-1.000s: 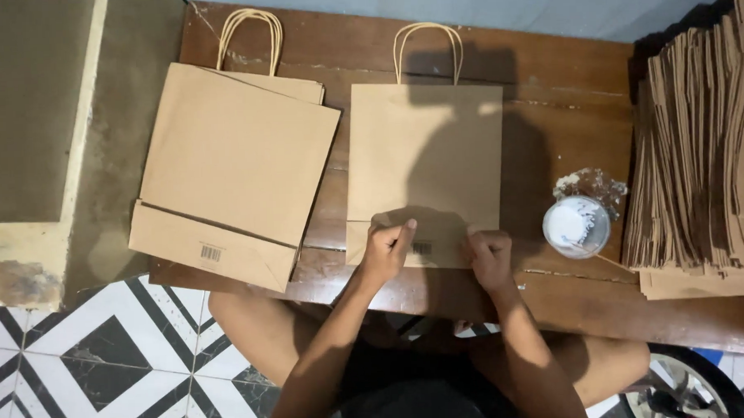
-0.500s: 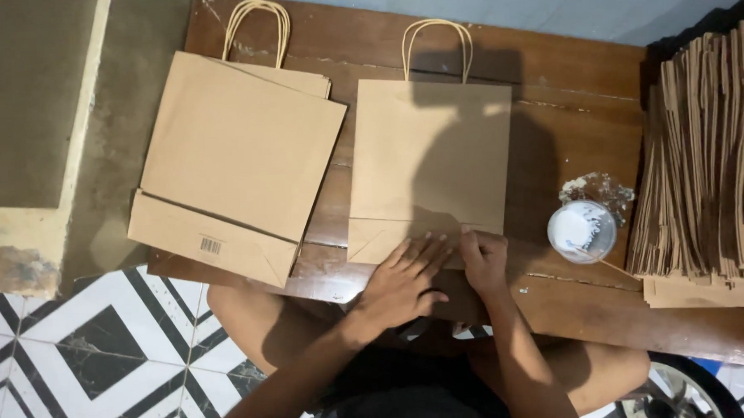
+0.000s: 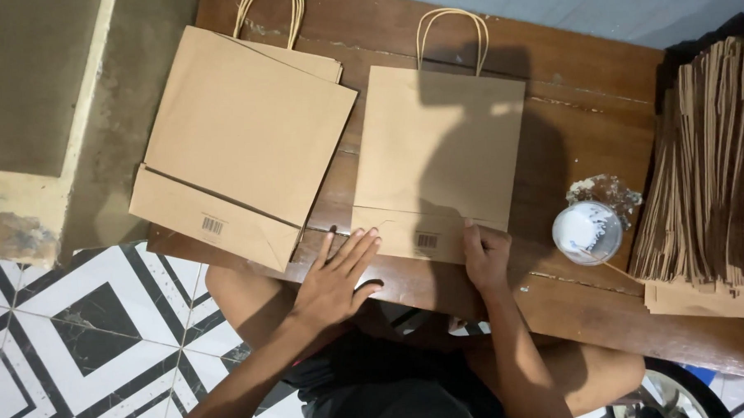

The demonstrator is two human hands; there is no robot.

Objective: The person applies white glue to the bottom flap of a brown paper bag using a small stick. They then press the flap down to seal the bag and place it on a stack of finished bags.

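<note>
Glue cup point(image 3: 587, 232) beside paper bag point(image 3: 438, 153), hands point(image 3: 333, 280) pressing.

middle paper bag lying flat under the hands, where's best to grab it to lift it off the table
Probably by the twisted handle loop of the middle paper bag, reaching from the far edge. The bag lies flat, leaving little for fingers elsewhere. The left hand and right hand press its folded bottom.

A worn brown wooden table point(image 3: 598, 86) stands over black-and-white patterned floor tiles point(image 3: 79, 326), beside a grey concrete ledge point(image 3: 30, 89).
</note>
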